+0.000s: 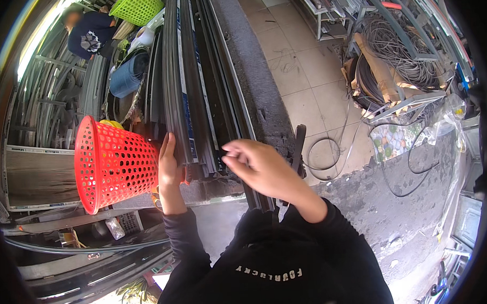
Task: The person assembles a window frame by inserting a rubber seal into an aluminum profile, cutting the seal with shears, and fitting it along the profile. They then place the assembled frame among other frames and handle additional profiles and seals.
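Observation:
Long dark metal profiles [172, 90] lie in a bundle running away from me, some with blue-and-white label strips. My left hand [170, 164] rests against the left side of their near ends, its visible fingers stretched along the metal; its thumb is hidden. Just right of those ends is my right hand [257, 162], curled and slightly blurred by motion. Its fingers are bent in toward the thumb, and what they hold, if anything, cannot be made out. Close beside my left hand, a red perforated plastic basket [120, 164] lies on its side, its wide rim facing left.
A concrete ledge [257, 71] borders the profiles on the right. Coiled cable [406, 52] and cardboard sit on a rack at the right. A thin black loop [324, 159] lies on the tiles. At the far left are a person [91, 34], a green basket [136, 8] and a blue bucket [127, 78].

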Demonstrator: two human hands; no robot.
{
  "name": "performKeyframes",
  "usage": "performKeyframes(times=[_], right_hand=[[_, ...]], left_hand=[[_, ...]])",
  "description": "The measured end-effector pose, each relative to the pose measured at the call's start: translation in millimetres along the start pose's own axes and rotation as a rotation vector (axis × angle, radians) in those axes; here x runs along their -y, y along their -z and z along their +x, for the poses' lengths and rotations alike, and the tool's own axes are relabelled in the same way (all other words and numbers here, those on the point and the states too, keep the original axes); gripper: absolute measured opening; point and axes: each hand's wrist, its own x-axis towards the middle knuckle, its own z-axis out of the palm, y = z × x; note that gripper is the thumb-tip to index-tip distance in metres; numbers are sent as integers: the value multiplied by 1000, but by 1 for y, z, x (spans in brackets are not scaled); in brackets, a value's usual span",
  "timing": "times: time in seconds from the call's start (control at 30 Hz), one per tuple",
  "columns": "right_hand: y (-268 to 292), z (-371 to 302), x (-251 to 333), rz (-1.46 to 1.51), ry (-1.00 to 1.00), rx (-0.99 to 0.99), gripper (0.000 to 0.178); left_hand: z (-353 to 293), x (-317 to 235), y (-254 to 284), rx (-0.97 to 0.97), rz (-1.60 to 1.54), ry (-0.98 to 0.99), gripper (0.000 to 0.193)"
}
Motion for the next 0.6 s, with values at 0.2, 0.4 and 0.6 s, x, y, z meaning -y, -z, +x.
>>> performKeyframes(times=[0.2,0.4,0.6], right_hand=[[-98,96,1,-321,96,-182,60],[-134,121,-16,-395,101,-281,65],[-81,90,-14,-211,20,-128,54]], left_hand=[[1,2,4,112,-43,-15,39],[3,8,5,65,194,-67,45],[-8,-21,-14,120,120,6,53]])
